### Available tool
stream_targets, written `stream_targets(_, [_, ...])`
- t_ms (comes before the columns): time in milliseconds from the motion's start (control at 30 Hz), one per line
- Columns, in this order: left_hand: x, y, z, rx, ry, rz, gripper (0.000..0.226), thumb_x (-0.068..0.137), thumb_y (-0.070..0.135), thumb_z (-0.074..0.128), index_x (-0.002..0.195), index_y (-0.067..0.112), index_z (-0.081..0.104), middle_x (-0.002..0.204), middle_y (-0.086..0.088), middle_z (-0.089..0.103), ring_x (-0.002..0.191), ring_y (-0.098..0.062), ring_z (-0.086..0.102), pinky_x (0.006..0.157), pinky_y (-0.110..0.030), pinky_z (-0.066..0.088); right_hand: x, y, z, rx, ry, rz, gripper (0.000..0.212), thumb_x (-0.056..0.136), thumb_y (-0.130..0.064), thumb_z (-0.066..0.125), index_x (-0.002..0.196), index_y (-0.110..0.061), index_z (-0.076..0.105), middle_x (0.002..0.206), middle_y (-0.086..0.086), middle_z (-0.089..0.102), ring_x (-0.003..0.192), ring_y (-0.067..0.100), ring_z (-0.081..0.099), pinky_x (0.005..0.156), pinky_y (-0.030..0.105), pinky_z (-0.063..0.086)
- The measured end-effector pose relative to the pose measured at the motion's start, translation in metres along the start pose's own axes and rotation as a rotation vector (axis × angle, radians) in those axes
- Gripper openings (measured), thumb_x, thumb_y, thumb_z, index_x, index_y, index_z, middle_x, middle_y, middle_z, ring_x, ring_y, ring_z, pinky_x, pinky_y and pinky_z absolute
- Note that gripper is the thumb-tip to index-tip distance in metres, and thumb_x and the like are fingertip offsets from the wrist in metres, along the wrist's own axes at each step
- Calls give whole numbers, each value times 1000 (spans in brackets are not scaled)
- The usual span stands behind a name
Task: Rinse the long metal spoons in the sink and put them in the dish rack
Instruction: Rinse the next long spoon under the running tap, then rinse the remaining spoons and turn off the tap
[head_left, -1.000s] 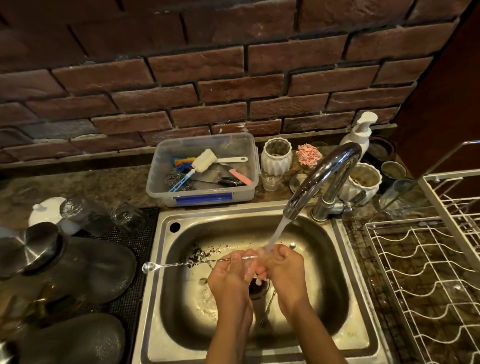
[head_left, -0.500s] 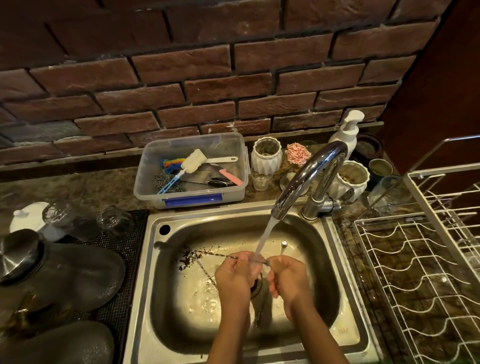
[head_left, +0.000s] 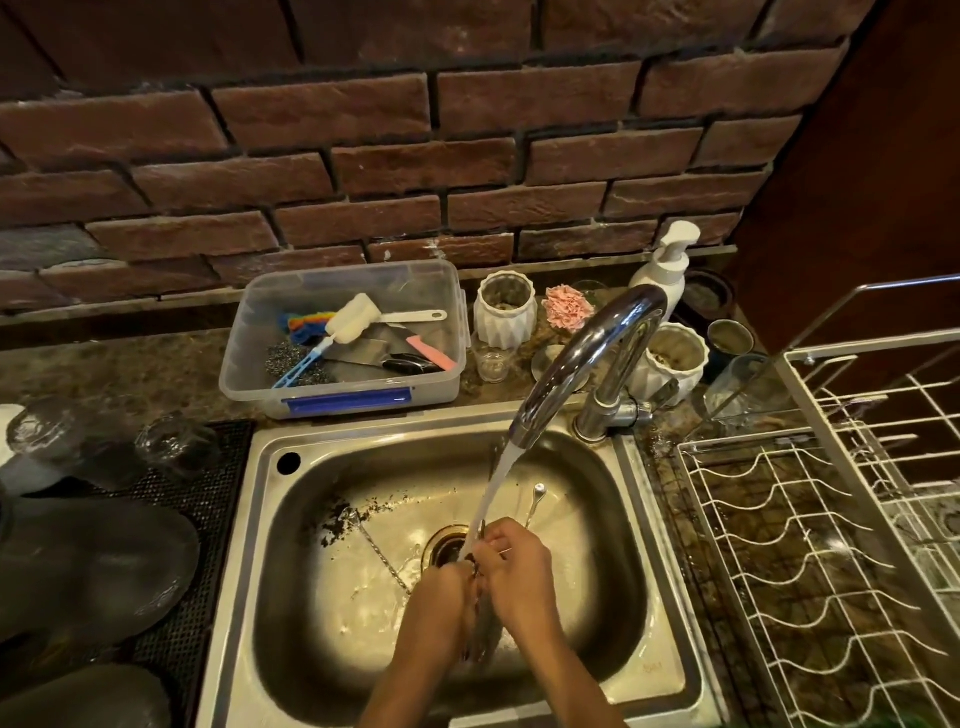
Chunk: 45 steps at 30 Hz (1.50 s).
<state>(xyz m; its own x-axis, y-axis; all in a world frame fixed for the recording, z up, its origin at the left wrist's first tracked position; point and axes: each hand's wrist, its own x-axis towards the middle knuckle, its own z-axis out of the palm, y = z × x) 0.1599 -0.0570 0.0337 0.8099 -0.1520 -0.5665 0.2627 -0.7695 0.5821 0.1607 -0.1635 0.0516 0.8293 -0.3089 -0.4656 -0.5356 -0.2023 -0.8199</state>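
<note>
A spoon (head_left: 485, 540) was being rinsed under the tap (head_left: 582, 364), pinched by both the left hand (head_left: 441, 597) and right hand (head_left: 514, 571) over the sink (head_left: 649, 670). Next, carrying to the rack (head_left: 810, 571) was judged due.

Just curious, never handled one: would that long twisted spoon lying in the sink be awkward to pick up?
Probably slippery: the twisted spoon lies wet on the sink floor near the running water. It looks thin and metal, so likely stiff and light. Lying flat, it may slide away before fingers get under it.
</note>
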Motion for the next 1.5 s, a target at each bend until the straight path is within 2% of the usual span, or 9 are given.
stream_targets(67, [2,-5,0,82,-8,48,19,100,21,56,88,11,67,74,-1,67,60,-14,61,60,-25,54,6,5,6,-26,-16,7,20,94,-12,64,77,-22,63,77,-3,70,72,12,69,59,21,55])
stream_targets(167, [10,-19,1,-98,-12,-2,31,96,21,62,67,11,65,60,-4,65,51,-17,57,57,-34,52,16,18,8,-34,19,50,23,93,-8,61,74,-20,66,71,1,68,64,12,64,52,18,50])
stream_targets(400, [32,-65,-6,-245,254,-318,19,98,11,60,81,10,70,79,-9,71,64,-14,56,59,-24,43,49,70,-9,-43,157,283,24,92,-6,62,71,-11,70,75,13,74,75,31,73,73,49,62])
stream_targets(533, [51,-79,-3,-288,366,-465,14,95,9,63,104,1,71,102,-19,73,77,-18,55,68,-26,38,61,89,-6,-107,140,336,13,91,-6,67,79,-8,71,79,12,74,77,26,73,76,46,62])
stream_targets(700, [74,-85,-2,-309,448,-565,20,94,7,63,111,-2,68,109,-22,70,103,-37,64,83,-36,46,74,93,5,-192,151,360,12,91,-4,64,84,-8,73,82,12,74,75,25,71,74,37,61])
stream_targets(900, [88,-89,-5,-316,542,-647,20,91,18,71,102,3,63,101,-18,70,96,-37,67,82,-41,51,79,103,11,-317,106,320,6,90,-9,67,96,-8,65,92,14,72,88,32,69,84,41,58])
stream_targets(1167, [97,-102,-12,-402,470,-648,15,84,5,72,99,4,73,101,-18,73,93,-32,67,78,-31,49,76,103,7,-260,111,293,8,94,-16,64,92,-8,66,84,12,71,81,31,67,76,44,57])
stream_targets(1333, [75,-90,-25,-857,498,-560,17,86,-7,66,78,8,65,87,-20,72,76,-31,66,79,-42,58,48,88,-13,39,-41,405,11,98,-5,59,91,1,66,72,16,65,55,23,57,47,26,46])
stream_targets(1500, [32,-37,-38,-1315,433,-429,9,88,-8,65,94,0,66,70,-13,69,59,-18,65,65,-32,58,2,64,-22,378,-237,426,12,88,12,63,100,11,66,85,26,62,70,28,57,61,35,51])
